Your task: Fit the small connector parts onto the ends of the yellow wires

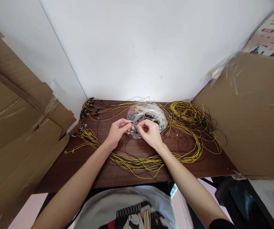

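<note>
In the middle of the head view both hands meet over a clear plastic bag that holds small black and yellow parts. My left hand is closed in a pinch on a small black connector. Close beside it, my right hand pinches the thin end of a dark wire, most of it hidden by the fingertips. A loose black wire loops down below the hands. Under my forearms a long bundle of yellow and black wires curves across the brown table.
Wires with black connectors lie at the back left; white-tipped wire ends lie in front of them. A tangled yellow wire coil sits at the back right. Cardboard stands left, a cardboard box right, a white wall behind.
</note>
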`<move>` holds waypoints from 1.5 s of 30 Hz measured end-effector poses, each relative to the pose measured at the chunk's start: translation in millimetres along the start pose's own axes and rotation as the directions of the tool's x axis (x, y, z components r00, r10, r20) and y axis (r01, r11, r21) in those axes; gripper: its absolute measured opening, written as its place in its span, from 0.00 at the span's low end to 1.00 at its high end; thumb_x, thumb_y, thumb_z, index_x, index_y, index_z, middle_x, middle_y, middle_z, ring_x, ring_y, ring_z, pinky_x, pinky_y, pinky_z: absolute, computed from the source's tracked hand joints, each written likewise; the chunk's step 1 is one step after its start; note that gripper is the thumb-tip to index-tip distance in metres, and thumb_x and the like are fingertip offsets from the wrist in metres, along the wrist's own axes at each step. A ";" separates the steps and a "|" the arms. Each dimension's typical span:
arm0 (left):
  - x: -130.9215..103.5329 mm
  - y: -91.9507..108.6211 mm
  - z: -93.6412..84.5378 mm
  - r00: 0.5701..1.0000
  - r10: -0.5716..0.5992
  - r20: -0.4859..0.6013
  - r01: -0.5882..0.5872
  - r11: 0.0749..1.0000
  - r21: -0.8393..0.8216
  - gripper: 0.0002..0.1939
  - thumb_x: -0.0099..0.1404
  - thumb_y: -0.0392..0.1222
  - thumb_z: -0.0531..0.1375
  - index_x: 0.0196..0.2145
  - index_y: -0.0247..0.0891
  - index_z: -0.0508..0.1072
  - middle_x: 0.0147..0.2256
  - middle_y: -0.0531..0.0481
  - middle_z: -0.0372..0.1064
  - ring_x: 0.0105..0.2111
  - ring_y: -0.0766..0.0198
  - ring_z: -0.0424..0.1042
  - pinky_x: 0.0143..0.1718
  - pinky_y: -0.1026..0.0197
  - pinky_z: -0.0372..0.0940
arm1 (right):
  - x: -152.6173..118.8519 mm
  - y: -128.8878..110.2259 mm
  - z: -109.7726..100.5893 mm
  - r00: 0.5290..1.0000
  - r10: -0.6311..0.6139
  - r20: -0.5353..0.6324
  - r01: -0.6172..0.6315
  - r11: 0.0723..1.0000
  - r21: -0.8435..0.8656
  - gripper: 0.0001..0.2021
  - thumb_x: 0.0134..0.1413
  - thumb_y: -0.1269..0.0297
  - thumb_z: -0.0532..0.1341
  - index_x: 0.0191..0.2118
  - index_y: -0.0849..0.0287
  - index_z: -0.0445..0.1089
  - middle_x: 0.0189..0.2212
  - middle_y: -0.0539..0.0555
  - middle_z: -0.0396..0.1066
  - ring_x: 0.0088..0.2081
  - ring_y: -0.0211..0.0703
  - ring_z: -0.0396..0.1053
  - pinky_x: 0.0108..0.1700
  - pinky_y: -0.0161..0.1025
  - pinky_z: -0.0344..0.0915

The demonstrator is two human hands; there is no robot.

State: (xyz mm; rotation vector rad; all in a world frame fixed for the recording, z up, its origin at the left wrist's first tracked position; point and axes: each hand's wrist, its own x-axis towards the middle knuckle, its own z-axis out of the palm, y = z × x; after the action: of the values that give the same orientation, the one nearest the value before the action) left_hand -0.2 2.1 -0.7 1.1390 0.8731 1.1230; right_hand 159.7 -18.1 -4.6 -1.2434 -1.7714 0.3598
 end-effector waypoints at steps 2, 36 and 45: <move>0.4 -0.7 -0.3 1.000 -0.001 -0.004 0.001 1.000 -0.007 0.14 0.50 0.44 0.66 0.32 0.32 0.71 0.25 0.49 0.71 0.23 0.70 0.63 0.26 0.66 0.60 | 0.1 0.1 0.0 1.000 -0.007 0.002 0.007 1.000 0.003 0.06 0.54 0.68 0.57 0.27 0.59 0.68 0.25 0.51 0.68 0.25 0.38 0.63 0.28 0.35 0.59; -1.3 0.8 2.7 0.995 0.102 0.021 -0.104 0.990 0.097 0.12 0.53 0.42 0.64 0.32 0.31 0.72 0.18 0.56 0.62 0.20 0.71 0.61 0.24 0.67 0.61 | -0.2 -2.3 -1.9 0.997 -0.072 0.000 0.072 0.997 -0.015 0.06 0.55 0.69 0.57 0.28 0.60 0.69 0.25 0.50 0.65 0.24 0.36 0.59 0.28 0.34 0.56; -0.3 -0.9 1.5 0.995 0.091 0.028 -0.093 0.991 0.095 0.12 0.53 0.42 0.64 0.33 0.31 0.72 0.20 0.55 0.63 0.21 0.71 0.62 0.25 0.66 0.62 | -0.1 -0.7 -2.6 0.997 -0.079 0.003 0.079 0.997 -0.020 0.06 0.55 0.69 0.58 0.30 0.59 0.71 0.26 0.50 0.65 0.24 0.36 0.59 0.28 0.34 0.56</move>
State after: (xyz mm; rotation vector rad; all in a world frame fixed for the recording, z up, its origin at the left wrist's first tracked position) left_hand 1.3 1.4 -1.3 1.2810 0.8712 1.1502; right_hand 161.4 -19.1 -2.8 -1.1837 -1.8246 0.2983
